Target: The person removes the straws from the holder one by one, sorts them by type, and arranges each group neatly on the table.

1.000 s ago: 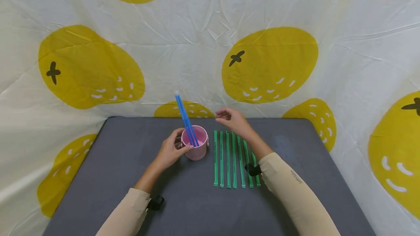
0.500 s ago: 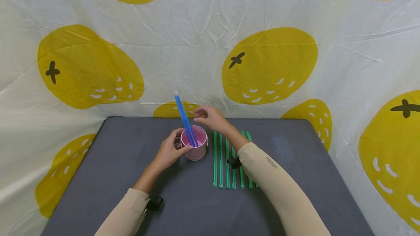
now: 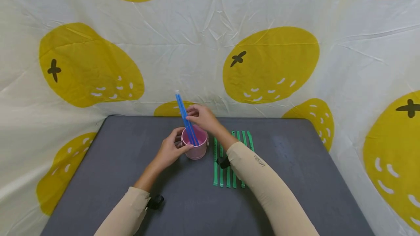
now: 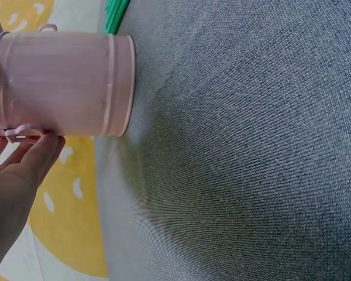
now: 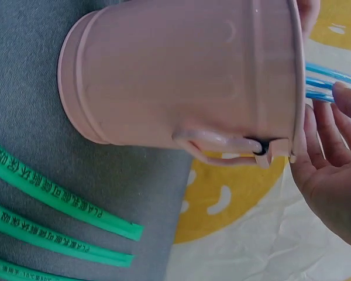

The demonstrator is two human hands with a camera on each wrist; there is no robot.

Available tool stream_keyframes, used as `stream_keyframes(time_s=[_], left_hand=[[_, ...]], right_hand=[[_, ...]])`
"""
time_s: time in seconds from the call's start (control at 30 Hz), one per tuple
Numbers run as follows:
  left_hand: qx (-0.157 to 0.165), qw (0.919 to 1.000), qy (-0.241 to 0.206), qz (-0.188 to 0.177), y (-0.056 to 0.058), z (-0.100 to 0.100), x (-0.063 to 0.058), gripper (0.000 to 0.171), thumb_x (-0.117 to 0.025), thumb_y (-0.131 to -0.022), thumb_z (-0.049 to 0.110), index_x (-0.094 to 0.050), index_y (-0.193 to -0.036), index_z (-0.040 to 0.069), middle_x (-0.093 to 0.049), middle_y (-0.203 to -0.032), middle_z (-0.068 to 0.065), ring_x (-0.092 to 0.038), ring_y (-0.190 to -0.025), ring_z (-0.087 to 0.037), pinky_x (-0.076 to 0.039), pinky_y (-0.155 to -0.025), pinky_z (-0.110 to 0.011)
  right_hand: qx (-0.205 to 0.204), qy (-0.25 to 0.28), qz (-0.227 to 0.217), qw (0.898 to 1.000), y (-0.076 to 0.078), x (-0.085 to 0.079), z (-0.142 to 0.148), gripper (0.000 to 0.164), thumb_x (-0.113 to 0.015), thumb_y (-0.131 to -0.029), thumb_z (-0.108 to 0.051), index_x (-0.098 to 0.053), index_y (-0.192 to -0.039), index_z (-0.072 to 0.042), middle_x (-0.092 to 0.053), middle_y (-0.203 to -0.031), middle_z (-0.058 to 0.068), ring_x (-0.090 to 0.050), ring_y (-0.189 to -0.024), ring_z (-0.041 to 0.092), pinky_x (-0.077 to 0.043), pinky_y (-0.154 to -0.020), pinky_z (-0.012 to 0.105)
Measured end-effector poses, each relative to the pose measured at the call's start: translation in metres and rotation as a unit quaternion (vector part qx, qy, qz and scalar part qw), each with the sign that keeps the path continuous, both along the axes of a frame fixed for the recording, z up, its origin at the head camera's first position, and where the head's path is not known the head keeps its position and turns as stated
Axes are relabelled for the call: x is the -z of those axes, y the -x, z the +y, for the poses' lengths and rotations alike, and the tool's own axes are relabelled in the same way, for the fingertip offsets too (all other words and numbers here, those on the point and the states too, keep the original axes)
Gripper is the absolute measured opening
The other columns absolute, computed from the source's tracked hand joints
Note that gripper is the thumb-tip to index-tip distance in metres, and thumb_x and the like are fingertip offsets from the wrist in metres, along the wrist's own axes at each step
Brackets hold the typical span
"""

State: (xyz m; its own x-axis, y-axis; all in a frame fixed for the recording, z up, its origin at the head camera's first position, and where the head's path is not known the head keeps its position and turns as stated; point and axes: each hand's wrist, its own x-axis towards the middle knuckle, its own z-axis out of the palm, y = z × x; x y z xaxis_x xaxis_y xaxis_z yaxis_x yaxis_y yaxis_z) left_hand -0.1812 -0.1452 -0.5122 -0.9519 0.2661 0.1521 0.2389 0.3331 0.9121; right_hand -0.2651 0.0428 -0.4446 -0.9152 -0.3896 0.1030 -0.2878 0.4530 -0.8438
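Note:
A small pink metal bucket (image 3: 197, 152) stands on the grey table, with several long blue straws (image 3: 182, 108) leaning in it towards the far left. My left hand (image 3: 169, 151) holds the bucket from the left, thumb at the near rim and fingers round the side by the handle ear. Above the rim, my right hand (image 3: 204, 119) is at the blue straws. In the right wrist view its thumb overlaps the blue straws (image 5: 319, 88), while the fingers stay somewhat apart from the thumb; a firm grip does not show.
Several green wrapped straws (image 3: 215, 166) lie in a row right of the bucket, partly under my right forearm. Behind the grey table (image 3: 115, 163) hangs a white cloth (image 3: 183, 21) with yellow fruit prints.
My right hand has moved left from above the green straws to the blue straws over the bucket. The left hand and bucket have stayed in place.

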Motion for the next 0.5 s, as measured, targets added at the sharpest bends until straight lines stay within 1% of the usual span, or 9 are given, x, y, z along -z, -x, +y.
stream_keyframes(time_s=[0.23,0.37,0.5], left_hand=[[0.0,1.0,0.001,-0.001,-0.0012,0.0009,-0.0024,0.075,-0.086,-0.086,0.026,-0.047,-0.149,0.01,-0.063,-0.138,-0.022,-0.06,-0.129,-0.045,-0.055,-0.103,-0.053],[-0.003,1.0,0.006,-0.001,-0.0017,0.0008,-0.0033,0.075,-0.086,-0.086,0.025,-0.047,-0.148,0.01,-0.063,-0.138,-0.021,-0.06,-0.129,-0.043,-0.056,-0.103,-0.052],[-0.005,0.9999,0.011,0.002,-0.0019,0.0011,-0.003,0.075,-0.086,-0.087,0.024,-0.046,-0.149,0.009,-0.063,-0.137,-0.021,-0.062,-0.127,-0.041,-0.056,-0.102,-0.05]], right_hand=[[0.019,-0.011,0.015,1.0,-0.002,0.0013,-0.0022,0.029,-0.073,-0.098,-0.017,-0.069,-0.124,-0.005,-0.075,-0.114,0.011,-0.071,-0.106,0.024,-0.06,-0.092,0.033],[0.022,0.004,0.004,1.0,-0.0026,0.0004,0.0001,0.029,-0.071,-0.099,-0.014,-0.067,-0.125,-0.003,-0.074,-0.113,0.013,-0.07,-0.105,0.026,-0.059,-0.092,0.035],[0.026,0.015,-0.003,1.0,-0.0037,-0.001,0.0062,0.028,-0.069,-0.1,-0.015,-0.067,-0.125,-0.003,-0.073,-0.113,0.013,-0.07,-0.106,0.026,-0.059,-0.092,0.035]])
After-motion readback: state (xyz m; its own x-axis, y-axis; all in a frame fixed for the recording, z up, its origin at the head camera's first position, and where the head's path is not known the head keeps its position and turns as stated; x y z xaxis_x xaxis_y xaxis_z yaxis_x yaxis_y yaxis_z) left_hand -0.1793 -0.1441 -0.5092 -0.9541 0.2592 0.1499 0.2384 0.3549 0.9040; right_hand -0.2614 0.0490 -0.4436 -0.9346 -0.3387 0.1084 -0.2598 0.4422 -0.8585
